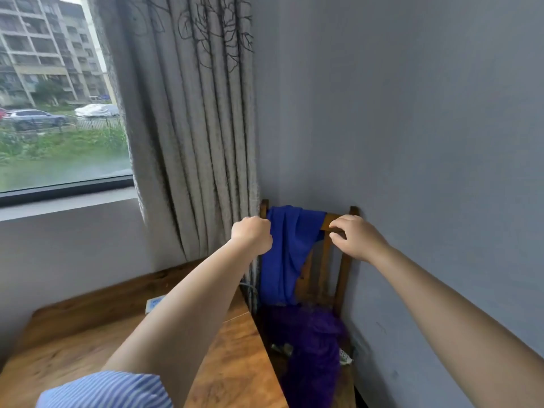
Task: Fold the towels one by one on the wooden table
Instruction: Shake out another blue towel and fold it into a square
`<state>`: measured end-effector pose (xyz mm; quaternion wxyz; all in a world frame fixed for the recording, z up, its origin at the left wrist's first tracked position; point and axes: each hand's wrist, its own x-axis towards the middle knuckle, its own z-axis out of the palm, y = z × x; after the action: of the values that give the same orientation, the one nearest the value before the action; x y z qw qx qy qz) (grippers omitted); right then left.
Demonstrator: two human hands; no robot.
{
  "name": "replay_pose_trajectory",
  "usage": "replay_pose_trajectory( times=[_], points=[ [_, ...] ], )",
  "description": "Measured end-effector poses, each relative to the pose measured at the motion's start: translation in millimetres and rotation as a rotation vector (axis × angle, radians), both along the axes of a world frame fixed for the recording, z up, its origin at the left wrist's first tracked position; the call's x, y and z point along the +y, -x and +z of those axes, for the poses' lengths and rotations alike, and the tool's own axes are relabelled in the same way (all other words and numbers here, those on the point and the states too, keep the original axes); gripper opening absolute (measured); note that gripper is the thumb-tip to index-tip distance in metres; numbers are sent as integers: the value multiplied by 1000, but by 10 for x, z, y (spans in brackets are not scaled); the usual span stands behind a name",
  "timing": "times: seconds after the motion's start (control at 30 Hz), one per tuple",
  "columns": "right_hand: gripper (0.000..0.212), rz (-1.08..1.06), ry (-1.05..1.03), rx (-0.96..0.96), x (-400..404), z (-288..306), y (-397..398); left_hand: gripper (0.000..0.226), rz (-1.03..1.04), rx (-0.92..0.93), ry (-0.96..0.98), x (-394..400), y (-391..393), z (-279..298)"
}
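Note:
A blue towel [282, 254] hangs over the top rail of a wooden chair [343, 269] in the corner. My left hand [251, 235] is a closed fist at the towel's upper left edge and seems to grip the cloth there. My right hand [354, 238] is at the top rail just right of the towel. Its fingers are bent above the rail and the thumb sits below, with a gap between them and no cloth plainly held. A purple cloth [309, 346] lies heaped on the chair seat. The wooden table [235, 354] is under my left forearm.
A grey curtain [191, 128] hangs just left of the chair, beside a window. The grey wall [426, 142] runs close along the chair's right side. A white power strip [154, 304] lies on the table by the back wall. My striped blue sleeve shows at the bottom left.

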<state>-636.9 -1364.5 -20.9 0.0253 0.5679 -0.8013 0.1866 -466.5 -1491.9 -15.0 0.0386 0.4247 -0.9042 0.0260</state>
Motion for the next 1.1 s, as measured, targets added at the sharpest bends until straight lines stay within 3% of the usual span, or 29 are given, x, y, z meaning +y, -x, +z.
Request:
replay_pose_trajectory(
  times=[0.27,0.47,0.67,0.8,0.9,1.1],
  points=[
    [31,-55,-78,-10,-960,-154,766,18,18,6,-114,-1033,610,-245],
    [27,-70,-157,-48,-1535,-562,1325,29,51,32,-232,-1570,1046,-540],
    [41,-34,-234,0,-2178,-964,1797,36,145,4,-309,-2030,1601,-831],
    [42,33,-302,80,-2502,-1208,2031,42,203,14,-309,-2245,1954,-1028],
    [31,94,-327,129,-2682,-1302,2113,44,219,-24,-304,-2361,2129,-1159],
    [18,228,-345,133,-2863,-1284,2132,24,170,-111,-188,-2506,2213,-1242]
  ],
)
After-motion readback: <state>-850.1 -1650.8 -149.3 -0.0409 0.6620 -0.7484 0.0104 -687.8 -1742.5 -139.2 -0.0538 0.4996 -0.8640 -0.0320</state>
